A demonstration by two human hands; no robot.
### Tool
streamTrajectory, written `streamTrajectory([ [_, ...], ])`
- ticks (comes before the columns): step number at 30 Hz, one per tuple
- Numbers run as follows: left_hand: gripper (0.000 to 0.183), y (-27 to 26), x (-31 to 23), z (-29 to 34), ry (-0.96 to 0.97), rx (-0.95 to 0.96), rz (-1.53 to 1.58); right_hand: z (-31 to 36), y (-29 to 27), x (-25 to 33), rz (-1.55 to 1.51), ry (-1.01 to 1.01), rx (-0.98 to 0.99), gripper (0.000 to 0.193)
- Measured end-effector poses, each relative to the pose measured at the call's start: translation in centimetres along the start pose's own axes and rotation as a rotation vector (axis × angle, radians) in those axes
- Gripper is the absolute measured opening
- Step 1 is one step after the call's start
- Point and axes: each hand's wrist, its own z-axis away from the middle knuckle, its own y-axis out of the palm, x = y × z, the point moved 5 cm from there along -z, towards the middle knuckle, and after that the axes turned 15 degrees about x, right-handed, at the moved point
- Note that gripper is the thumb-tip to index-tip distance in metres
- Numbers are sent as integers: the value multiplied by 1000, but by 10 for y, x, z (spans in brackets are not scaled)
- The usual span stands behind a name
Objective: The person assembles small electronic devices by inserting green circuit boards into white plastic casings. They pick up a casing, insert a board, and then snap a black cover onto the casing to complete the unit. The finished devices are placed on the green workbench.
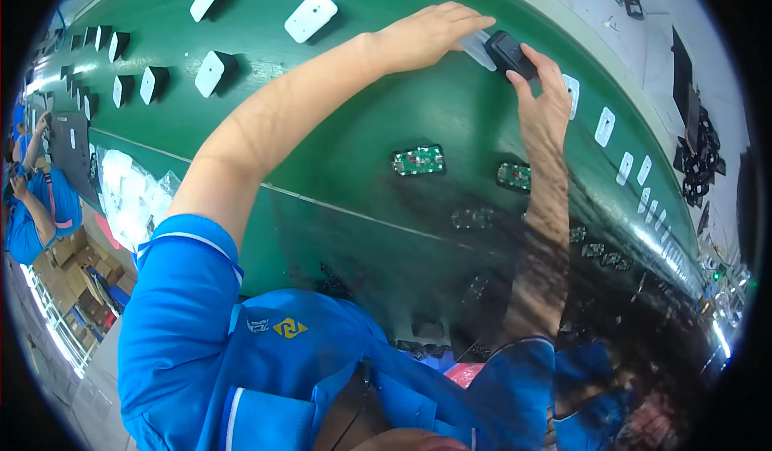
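Note:
Both arms reach out over the far part of a green work surface. Between thumb and fingers of my right hand is a small black box-shaped case, tilted. Just left of the case, my left hand has its fingers closed on a translucent plastic piece, which meets or overlaps the case's edge. Whether that piece is a bag or a cover, I cannot tell. Nearer my body lie a green circuit board and another green board beside my right forearm.
White-topped black cases stand in rows at left. Several white plates line the right side. A clear bag of white pieces lies by my left elbow. A co-worker in blue is at far left. Dark smears blur the lower right.

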Motion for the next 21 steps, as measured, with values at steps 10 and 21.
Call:
streamTrajectory([
  [10, 51, 4, 9, 21, 62, -81, 76, -29, 24, 17, 221, -99, 153, 35],
  [21, 53, 10, 7, 23, 40, -88, -122, -28, 37, 5, 200, -157, 115, 32],
])
